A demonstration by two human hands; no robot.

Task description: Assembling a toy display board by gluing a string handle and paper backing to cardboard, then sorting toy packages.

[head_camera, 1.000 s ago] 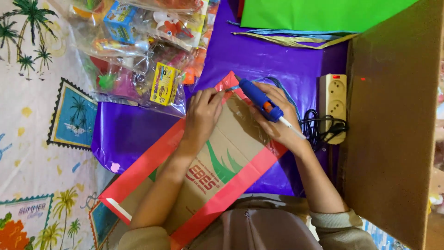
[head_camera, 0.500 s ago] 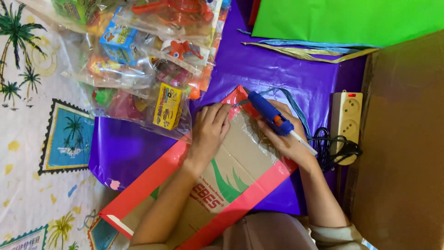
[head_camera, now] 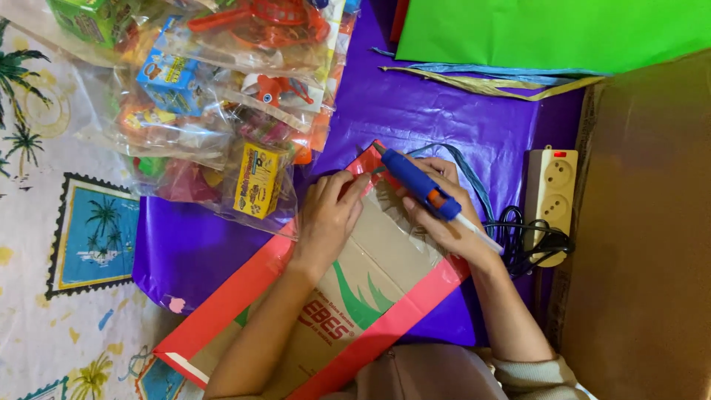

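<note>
**Glue gun at the cardboard's far corner**

Cardboard piece (head_camera: 370, 274) edged in red tape lies diagonally on purple wrapping sheet (head_camera: 444, 118), running from 7 o'clock toward centre. Left hand (head_camera: 329, 218) rests flat on its upper end, fingers spread and extended, gripping nothing, fingertips touching the taped corner. Right hand (head_camera: 444, 215), just beside at 3 o'clock of the left, has fingers curled closed around a blue glue gun (head_camera: 418, 185); nozzle points to 11 o'clock, at the cardboard's top corner. Cream power strip (head_camera: 552, 192) with coiled black cord sits at 3 o'clock. Bagged toys (head_camera: 222, 111) piled at 10 o'clock; green paper (head_camera: 548, 33) at 1 o'clock.
</note>
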